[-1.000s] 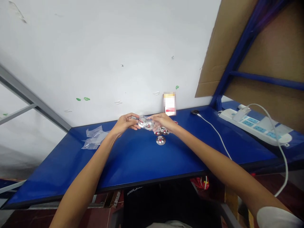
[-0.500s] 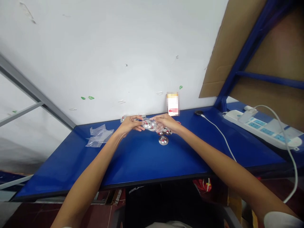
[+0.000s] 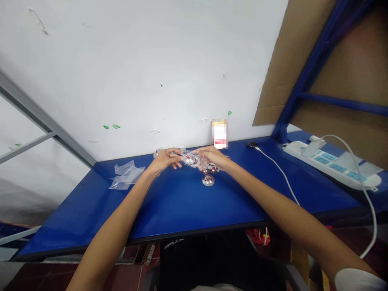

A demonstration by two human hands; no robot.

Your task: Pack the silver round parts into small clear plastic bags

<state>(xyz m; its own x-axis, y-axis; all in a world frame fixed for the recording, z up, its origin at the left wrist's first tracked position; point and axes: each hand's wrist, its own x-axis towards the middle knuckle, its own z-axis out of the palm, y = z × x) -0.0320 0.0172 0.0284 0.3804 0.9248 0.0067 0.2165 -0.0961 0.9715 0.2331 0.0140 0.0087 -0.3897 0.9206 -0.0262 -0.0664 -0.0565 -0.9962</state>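
Note:
Between my hands a clear plastic bag (image 3: 190, 159) is held above the table, with shiny round metal discs marked in red inside it. My left hand (image 3: 165, 160) pinches the bag's left end. At the other end my right hand (image 3: 214, 157) grips the gathered plastic, its fingertips partly hidden. Just below the right hand, a loose silver disc with a red centre mark (image 3: 208, 180) lies on the blue table (image 3: 194, 210). More such discs (image 3: 214, 169) are clustered under that hand, partly covered by it.
Flat clear plastic bags (image 3: 127, 174) lie on the left. A small, blurred-out box (image 3: 220, 134) stands against the wall. To the right are a black round pad (image 3: 252, 144) with a white cable and a white power strip (image 3: 333, 163). Another bagged item (image 3: 157, 152) sits behind my left hand.
Both hands keep hold of the bag at nearly the same spot. The discs inside have shifted slightly to the right, and the whole view has moved a little.

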